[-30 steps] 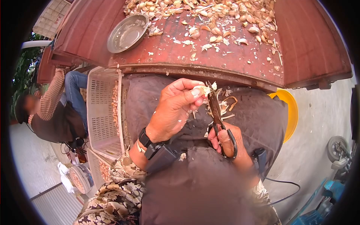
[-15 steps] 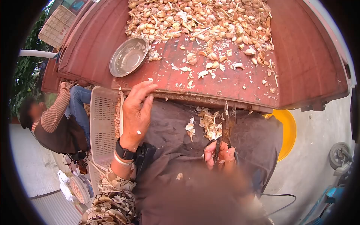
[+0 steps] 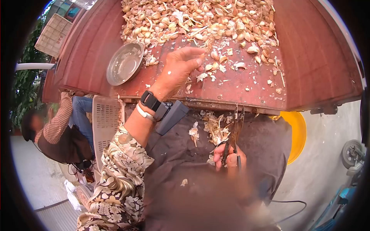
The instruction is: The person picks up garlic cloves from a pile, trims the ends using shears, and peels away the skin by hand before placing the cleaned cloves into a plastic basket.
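My left hand [image 3: 184,66] is over the red metal bed [image 3: 154,80], its fingers stretched towards loose garlic cloves [image 3: 215,56] and its thumb a little apart from them. Nothing shows held in it. Above it lies a large heap of garlic [image 3: 204,19]. My right hand [image 3: 230,157] is wrapped round the handles of the scissors [image 3: 234,134], whose blades point up and stand slightly apart. Beside the blades, garlic skins and stalks [image 3: 216,128] rest on the dark cloth [image 3: 175,148] over my lap.
A metal bowl [image 3: 125,64] sits on the bed's left side. Below it stands a pale plastic crate [image 3: 103,125]. A yellow tub [image 3: 297,136] is beyond the cloth at right. A seated person [image 3: 63,134] is at far left; a wheel [image 3: 350,154] shows at far right.
My left hand has moved up and right, from the bed's front edge to the cloves, and now covers where a garlic bulb lay. My right hand stays low with the scissors.
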Tool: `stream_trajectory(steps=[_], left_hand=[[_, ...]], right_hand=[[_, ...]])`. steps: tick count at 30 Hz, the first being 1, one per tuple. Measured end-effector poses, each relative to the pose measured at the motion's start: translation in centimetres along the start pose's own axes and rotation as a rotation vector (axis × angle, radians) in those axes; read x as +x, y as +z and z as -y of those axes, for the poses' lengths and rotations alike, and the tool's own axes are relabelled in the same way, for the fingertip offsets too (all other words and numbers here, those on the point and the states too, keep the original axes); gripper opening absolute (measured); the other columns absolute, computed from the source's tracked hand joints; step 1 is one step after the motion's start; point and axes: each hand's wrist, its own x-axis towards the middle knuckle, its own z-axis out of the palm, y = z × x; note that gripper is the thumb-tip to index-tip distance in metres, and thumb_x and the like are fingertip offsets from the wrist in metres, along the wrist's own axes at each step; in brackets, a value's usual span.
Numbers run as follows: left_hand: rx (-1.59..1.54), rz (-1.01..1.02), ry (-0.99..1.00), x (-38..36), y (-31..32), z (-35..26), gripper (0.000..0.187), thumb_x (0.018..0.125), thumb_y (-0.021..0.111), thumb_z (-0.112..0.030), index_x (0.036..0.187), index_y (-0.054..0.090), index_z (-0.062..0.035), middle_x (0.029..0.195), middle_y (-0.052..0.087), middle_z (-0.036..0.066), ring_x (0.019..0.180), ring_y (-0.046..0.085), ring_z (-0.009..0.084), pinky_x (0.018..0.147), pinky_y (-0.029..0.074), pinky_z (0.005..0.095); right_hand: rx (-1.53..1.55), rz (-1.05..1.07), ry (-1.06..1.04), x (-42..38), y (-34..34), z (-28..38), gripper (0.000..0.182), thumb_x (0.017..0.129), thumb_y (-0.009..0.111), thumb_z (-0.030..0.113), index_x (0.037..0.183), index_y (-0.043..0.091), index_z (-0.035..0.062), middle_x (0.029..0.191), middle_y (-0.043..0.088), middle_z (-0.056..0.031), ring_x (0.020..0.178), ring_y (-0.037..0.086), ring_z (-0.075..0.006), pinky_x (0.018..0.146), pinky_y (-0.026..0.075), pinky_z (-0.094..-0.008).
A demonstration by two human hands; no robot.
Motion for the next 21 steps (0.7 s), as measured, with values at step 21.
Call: stream_trajectory(steps=[21], left_hand=[[0.834, -0.104, 0.117, 1.8, 2.8, 1.1, 0.018, 0.079, 0.069, -0.014, 0.089, 0.064, -0.0004, 0.086, 0.064, 0.01, 0.073, 0.06, 0.0174, 0.065, 0.047, 0.0296]], right_hand=[[-0.1, -0.062, 0.011, 0.0, 0.1, 0.3, 0.028, 0.092, 0.057, 0.026, 0.099, 0.054, -0.0009, 0.077, 0.054, -0.0015, 0.061, 0.048, -0.0067, 0.055, 0.041, -0.022]])
